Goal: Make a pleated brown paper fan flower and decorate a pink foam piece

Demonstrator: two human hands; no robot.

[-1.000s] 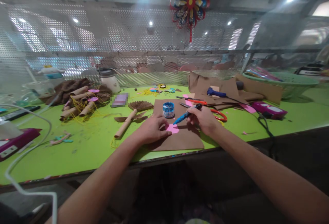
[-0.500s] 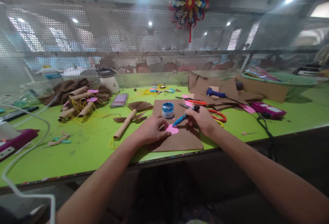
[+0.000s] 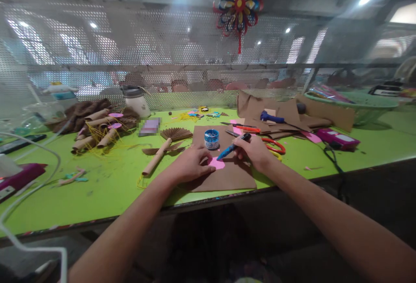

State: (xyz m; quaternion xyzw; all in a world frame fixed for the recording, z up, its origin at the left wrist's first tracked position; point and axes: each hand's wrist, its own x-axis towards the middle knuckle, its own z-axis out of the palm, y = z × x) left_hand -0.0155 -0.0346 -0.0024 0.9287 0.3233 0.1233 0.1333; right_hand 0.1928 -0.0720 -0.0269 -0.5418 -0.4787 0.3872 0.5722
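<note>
My right hand (image 3: 255,149) grips a blue pen (image 3: 231,146) with its tip touching a small pink paper piece (image 3: 217,163). My left hand (image 3: 190,166) lies on the near left edge of that pink piece, fingers pressed together, pinning it to a brown cardboard sheet (image 3: 224,174). Just beyond the pen tip stands a small blue-lidded jar (image 3: 212,138). Red-handled scissors (image 3: 274,145) lie right behind my right hand.
The green table (image 3: 107,187) carries rolled brown paper tubes with yellow string (image 3: 97,131), a folded brown paper fan (image 3: 169,140), brown card scraps (image 3: 286,114), an orange craft knife (image 3: 247,128), a magenta box (image 3: 338,138) and a green basket (image 3: 357,103). A white cable (image 3: 29,196) loops at left.
The pen tip has crept slightly left over the pink piece. Both hands stay nearly in place; the view has shifted a little.
</note>
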